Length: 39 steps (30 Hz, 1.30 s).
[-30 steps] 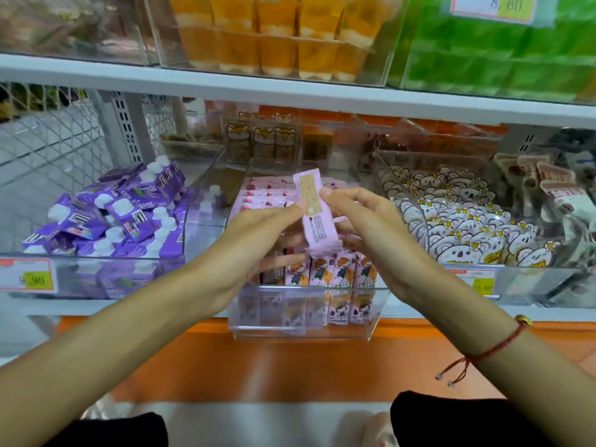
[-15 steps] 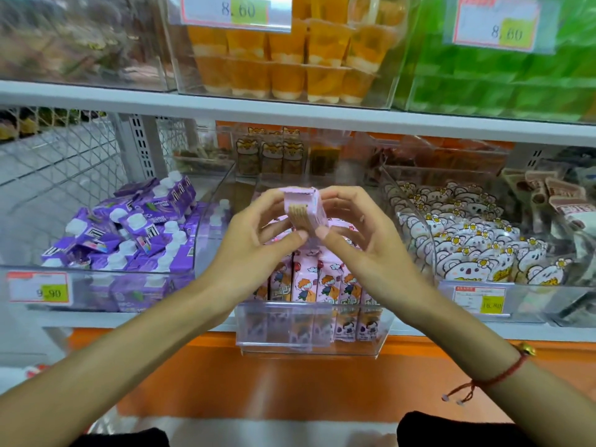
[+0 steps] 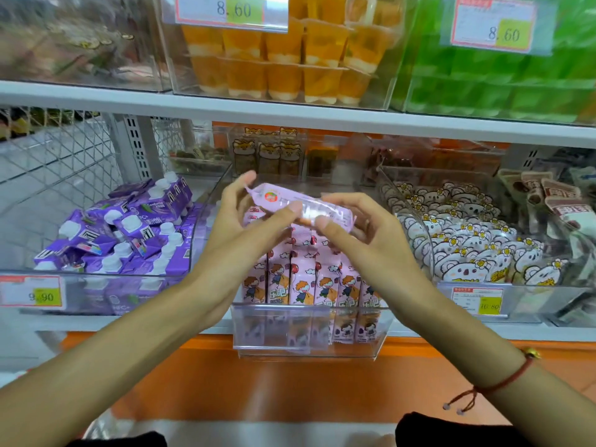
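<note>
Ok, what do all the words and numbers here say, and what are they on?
"8.60": top middle tag, on the bin of orange cups.
"8.60": top right tag, on the green bin.
"9.90": lower left tag, below the purple cartons.
"16.80": lower right tag, below the koala packs.
Too blurred to read: print on the pink pack in the left hand and right hand.

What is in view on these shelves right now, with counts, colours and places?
Pink plastic snack packet: one, pink, held crosswise above the clear plastic middle bin
Pink cartoon-print packets: many, pink, upright in that bin
Purple cartons with white caps: many, purple, left bin
White koala-face pouches: many, white, right bin
Orange jelly cups: many, orange, upper shelf
Green packs: count unclear, green, upper right
Red string bracelet: one, red, right wrist
Left hand: one, pinches the packet's left end
Right hand: one, pinches its right end
</note>
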Motion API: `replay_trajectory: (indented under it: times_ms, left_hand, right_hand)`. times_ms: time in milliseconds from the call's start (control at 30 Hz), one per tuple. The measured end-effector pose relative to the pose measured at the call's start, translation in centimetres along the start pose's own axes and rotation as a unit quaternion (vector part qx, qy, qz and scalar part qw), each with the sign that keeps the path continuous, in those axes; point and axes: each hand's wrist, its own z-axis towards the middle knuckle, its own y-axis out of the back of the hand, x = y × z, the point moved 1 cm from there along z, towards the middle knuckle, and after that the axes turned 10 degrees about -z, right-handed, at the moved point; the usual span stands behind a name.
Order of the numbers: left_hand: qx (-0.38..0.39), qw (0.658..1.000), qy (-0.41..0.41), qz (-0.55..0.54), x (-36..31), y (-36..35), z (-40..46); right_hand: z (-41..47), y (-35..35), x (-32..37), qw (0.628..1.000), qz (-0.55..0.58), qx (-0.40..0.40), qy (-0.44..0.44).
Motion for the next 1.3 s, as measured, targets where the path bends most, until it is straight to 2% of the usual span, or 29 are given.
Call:
replay_trajectory:
  times_ms: [67, 133, 333, 500, 567, 633, 733, 800, 933, 967, 1300]
  left_hand:
    - [0.016, 1.000, -0.012, 0.001, -0.4, 0.1, 0.0]
    - [0.012, 1.000, -0.015, 0.000, -0.6, 0.0, -0.2]
    - [-0.034, 0.999, -0.016, 0.028, -0.5, -0.5, -0.5]
    - [-0.018, 0.998, -0.019, 0.054, -0.4, -0.6, -0.6]
    - [-0.025, 0.996, -0.042, 0.068, -0.5, -0.4, -0.7]
    - [-0.057, 0.992, -0.084, 0.073, -0.9, -0.2, -0.4]
    - [-0.119, 0.978, -0.130, 0.113, -1.1, 0.0, 0.8]
    - [-0.128, 0.970, -0.135, 0.159, -1.0, 0.0, 2.3]
    - [-0.100, 0.959, -0.127, 0.231, -0.4, -0.4, 6.0]
    - [-0.095, 0.955, -0.124, 0.251, -0.2, -0.5, 7.1]
    - [-0.041, 0.870, -0.134, 0.472, 3.4, -2.1, 14.2]
  right_hand:
    - [0.4, 0.3, -0.5, 0.996, 0.059, 0.014, -0.069]
    - [0.6, 0.6, -0.8, 0.992, 0.084, 0.014, -0.091]
    - [0.6, 0.9, -0.6, 0.999, 0.024, -0.022, -0.043]
    - [0.7, 1.2, -1.3, 0.996, 0.000, -0.011, -0.086]
    - [0.7, 1.3, -1.6, 0.997, -0.014, -0.017, -0.078]
    - [0.6, 1.5, -1.7, 0.994, -0.100, -0.044, -0.028]
    - [0.3, 1.9, -1.9, 0.954, -0.278, -0.058, 0.098]
    - [0.1, 1.9, -2.1, 0.908, -0.389, -0.007, 0.159]
    - [-0.2, 2.0, -3.4, 0.792, -0.570, 0.111, 0.186]
    - [-0.2, 2.0, -3.5, 0.785, -0.580, 0.119, 0.183]
    - [-0.1, 2.0, -3.6, 0.802, -0.559, 0.119, 0.175]
